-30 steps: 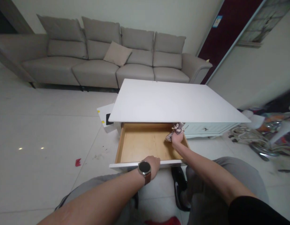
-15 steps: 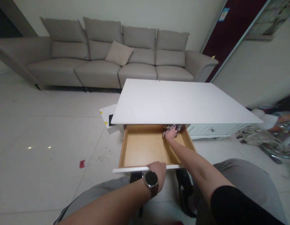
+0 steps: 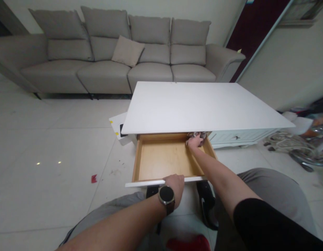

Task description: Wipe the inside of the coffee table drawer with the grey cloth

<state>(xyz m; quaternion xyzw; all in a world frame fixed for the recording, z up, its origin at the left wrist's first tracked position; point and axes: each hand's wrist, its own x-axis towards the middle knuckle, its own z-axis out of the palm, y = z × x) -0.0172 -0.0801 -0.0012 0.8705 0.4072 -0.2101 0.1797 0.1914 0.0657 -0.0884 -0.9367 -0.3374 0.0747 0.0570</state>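
Observation:
A wooden drawer [image 3: 161, 158] with a white front is pulled out from under the white coffee table [image 3: 203, 106]. My left hand [image 3: 175, 186], a watch on its wrist, is closed over the top edge of the drawer front. Deep in the drawer's back right corner, my right hand [image 3: 195, 142] is closed on a crumpled patterned cloth [image 3: 202, 136], brown and whitish. The tabletop hides part of the cloth, and the fingertips are hard to make out.
A grey sofa [image 3: 148, 75] with a loose cushion [image 3: 128, 51] stands behind the table. Beside the table's left end is a white box [image 3: 121, 122]. A red scrap [image 3: 93, 178] lies on the tiled floor. Coiled cables [image 3: 289, 137] and other clutter lie at the right.
The view has tilted slightly downward. My right hand and the cloth have shifted a little to the right along the drawer's back. My left hand stays on the drawer front.

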